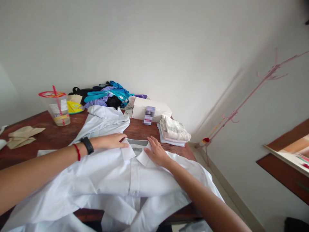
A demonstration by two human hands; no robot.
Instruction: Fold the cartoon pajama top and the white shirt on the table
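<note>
A white button-up shirt [113,175] lies front side up, its collar pointing away from me and its lower part hanging over the near edge in folds. My left hand [113,141] rests at the left side of the collar, thumb and fingers apart. On the collar's right side lies my right hand [158,154], fingers stretched out and touching the fabric. Between both hands the collar's inside and a label show. Behind my left wrist is another white garment [103,117], loosely heaped.
The dark wooden table [77,127] carries a plastic cup with a straw [59,109], crumpled brown paper [23,135], a heap of colourful clothes [106,95], a white box [140,108] and a stack of folded clothes [174,130]. A pink coat rack [251,91] stands at right.
</note>
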